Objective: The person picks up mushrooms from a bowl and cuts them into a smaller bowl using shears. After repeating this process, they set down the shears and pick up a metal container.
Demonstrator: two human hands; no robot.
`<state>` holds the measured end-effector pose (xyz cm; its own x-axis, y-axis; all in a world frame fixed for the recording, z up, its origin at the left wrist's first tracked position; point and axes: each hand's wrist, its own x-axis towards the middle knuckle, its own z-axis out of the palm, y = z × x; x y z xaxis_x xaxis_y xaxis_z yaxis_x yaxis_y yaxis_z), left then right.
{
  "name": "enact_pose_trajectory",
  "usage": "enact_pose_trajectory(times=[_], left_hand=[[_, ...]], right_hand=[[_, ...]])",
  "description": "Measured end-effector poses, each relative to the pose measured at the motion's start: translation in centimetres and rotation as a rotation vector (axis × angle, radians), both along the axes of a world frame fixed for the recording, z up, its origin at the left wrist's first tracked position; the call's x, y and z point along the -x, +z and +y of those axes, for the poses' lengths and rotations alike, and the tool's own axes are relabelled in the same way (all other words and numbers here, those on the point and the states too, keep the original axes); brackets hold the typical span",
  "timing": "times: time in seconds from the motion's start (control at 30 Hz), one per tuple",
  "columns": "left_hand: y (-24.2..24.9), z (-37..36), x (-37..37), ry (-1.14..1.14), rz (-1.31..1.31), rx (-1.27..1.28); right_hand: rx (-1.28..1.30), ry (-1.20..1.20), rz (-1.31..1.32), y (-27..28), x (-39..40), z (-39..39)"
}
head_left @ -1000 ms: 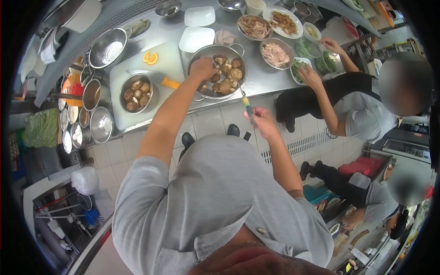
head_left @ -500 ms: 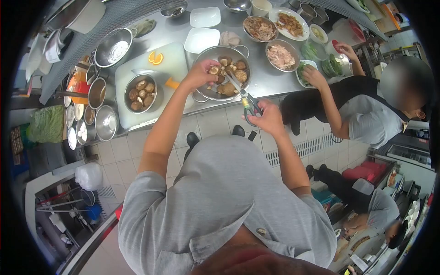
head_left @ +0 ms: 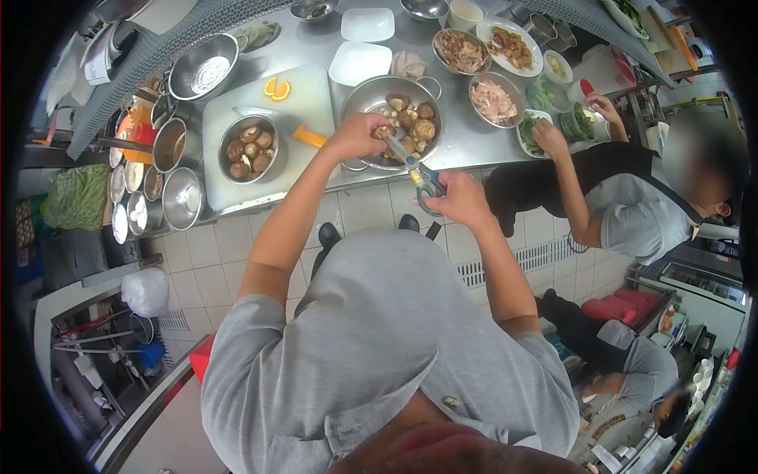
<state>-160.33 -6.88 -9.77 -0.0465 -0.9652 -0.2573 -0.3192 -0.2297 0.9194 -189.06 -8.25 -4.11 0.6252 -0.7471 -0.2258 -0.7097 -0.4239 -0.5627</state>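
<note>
My left hand (head_left: pixel 360 137) is closed on a brown mushroom (head_left: pixel 384 132) above the near left of a two-handled metal bowl (head_left: pixel 359 101). My right hand (head_left: pixel 461 199) grips the handles of kitchen scissors (head_left: pixel 416 171). Their blades point up and left and reach the held mushroom; fingers partly hide the contact. Several whole mushrooms (head_left: pixel 422 129) lie in that bowl. Further left, a smaller steel bowl (head_left: pixel 270 162) of mushrooms stands on a white cutting board (head_left: pixel 304 101). Between the two bowls lies a knife with a yellow handle (head_left: pixel 309 137).
Two orange pieces (head_left: pixel 276 88) lie on the board. White square dishes (head_left: pixel 361 65) stand behind the large bowl. To the right are bowls of shredded meat (head_left: pixel 496 99) and a co-worker's hand (head_left: pixel 550 137) over greens. Metal pots (head_left: pixel 169 145) crowd the left edge.
The mushroom in my left hand and the scissor blades have come together. My view has shifted slightly, so the counter things appear a little higher and further right.
</note>
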Motion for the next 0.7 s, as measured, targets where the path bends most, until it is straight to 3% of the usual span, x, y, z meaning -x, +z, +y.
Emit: enact_pose_trajectory(times=[0.23, 0.33, 0.53, 0.6, 0.63, 0.7], left_hand=[[-0.5, 0.2, -0.1, -0.010, -0.134, -0.059], [-0.1, 1.0, -0.5, -0.012, -0.514, 0.181], [6.8, 8.6, -7.7, 0.209, -0.689, 0.212], [7.2, 11.4, -11.0, 0.287, -0.921, 0.138], [7.2, 12.0, -12.2, 0.263, -1.020, 0.217], [7.3, 11.8, -12.7, 0.290, -1.067, 0.252]], right_hand=[[-0.221, -0.071, -0.059, -1.4, -0.4, 0.1], [-0.273, -0.115, -0.149, -3.4, 0.1, 0.5], [-0.399, -0.322, -0.154, -3.5, 1.7, 0.9], [-0.376, -0.323, -0.146, -3.4, 2.2, 1.0], [-0.364, -0.320, -0.143, -3.4, 2.2, 1.0], [-0.387, -0.345, -0.163, -3.5, 2.1, 1.1]])
